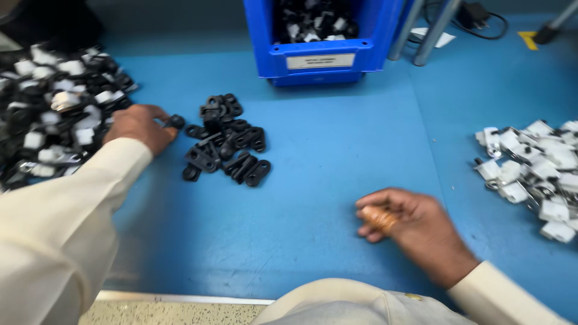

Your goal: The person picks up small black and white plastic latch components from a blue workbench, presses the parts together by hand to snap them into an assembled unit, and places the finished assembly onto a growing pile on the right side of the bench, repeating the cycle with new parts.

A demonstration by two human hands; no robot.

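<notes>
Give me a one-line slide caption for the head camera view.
Left hand picks a black clip from a small pile on the blue table.

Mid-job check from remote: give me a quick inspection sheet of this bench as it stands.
Surface: blue mat, scuffed near the front edge.
Job's things: small pile of black clips; one black clip at the left hand's fingertips.
Clutter: black-and-white parts heap far left; white parts heap far right; blue bin holding mixed parts.
Grippers: left hand pinching that clip; right hand curled, blurred, contents unclear.
Cables: black cable behind the metal legs.
Surroundings: speckled floor below the bench edge.
</notes>
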